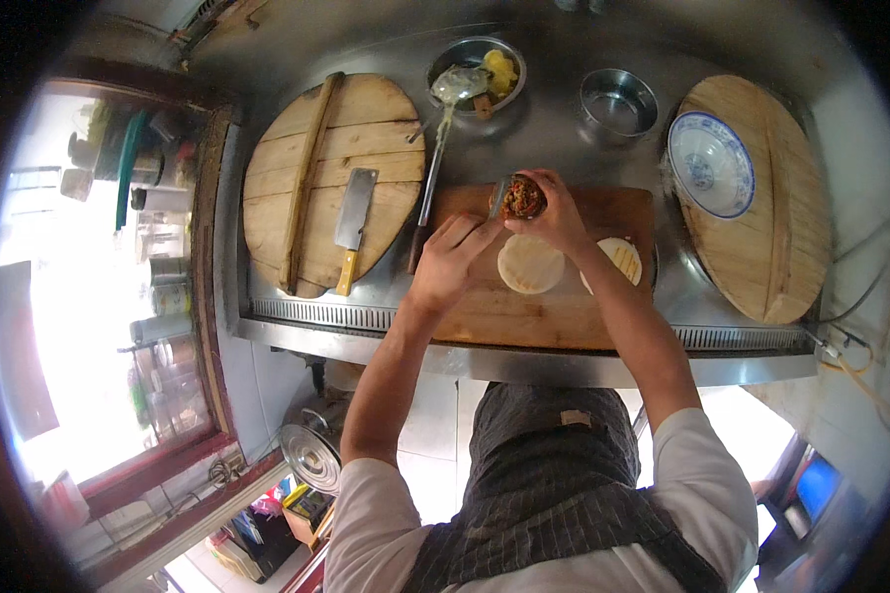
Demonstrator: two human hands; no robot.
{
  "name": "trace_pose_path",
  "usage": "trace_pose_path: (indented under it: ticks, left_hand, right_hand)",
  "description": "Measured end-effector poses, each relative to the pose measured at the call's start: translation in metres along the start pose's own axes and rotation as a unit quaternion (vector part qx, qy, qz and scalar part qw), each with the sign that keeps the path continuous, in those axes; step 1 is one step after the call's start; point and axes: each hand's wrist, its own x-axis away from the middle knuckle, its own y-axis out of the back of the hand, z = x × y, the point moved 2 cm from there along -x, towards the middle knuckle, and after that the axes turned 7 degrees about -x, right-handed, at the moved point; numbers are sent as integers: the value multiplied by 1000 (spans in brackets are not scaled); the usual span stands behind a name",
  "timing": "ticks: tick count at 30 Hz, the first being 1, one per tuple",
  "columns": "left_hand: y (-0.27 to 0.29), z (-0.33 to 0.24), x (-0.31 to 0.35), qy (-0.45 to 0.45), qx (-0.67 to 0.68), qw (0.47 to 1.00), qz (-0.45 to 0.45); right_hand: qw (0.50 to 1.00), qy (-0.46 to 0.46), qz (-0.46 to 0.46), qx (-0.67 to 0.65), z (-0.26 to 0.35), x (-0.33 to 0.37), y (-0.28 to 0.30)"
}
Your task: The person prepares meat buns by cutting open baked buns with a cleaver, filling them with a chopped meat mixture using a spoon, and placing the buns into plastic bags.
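Observation:
My right hand (557, 217) is closed around a small round container (523, 198) full of chopped red, green and brown filling. Beside it, my left hand (455, 255) has its fingers pinched together, and a thin grey flat strip (498, 198) stands up from the fingertips against the container; its kind is not clear. Both hands are above a brown wooden cutting board (524, 326). On the board, a plain pale round flatbread (531, 265) lies just below the container. A second flatbread (618, 265) with browned stripes lies partly behind my right forearm.
A round wooden lid (277, 188) at left carries a cleaver (354, 217). Behind the board are a ladle (433, 168) resting on a metal bowl (509, 94) with yellow pieces, and another metal bowl (618, 102). A blue-and-white bowl (712, 165) sits on the right wooden lid (776, 227).

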Motion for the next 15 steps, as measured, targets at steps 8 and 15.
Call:
trace_pose_path:
  ticks: [8,15]
  left_hand:
    - [-3,20,23,119,92,989,8]
    - [-8,29,5,162,46,985,-32]
  right_hand:
    - [990,-15,111,-90,-16,-5,-22]
    - [987,-18,142,-67,-14,-13,-27]
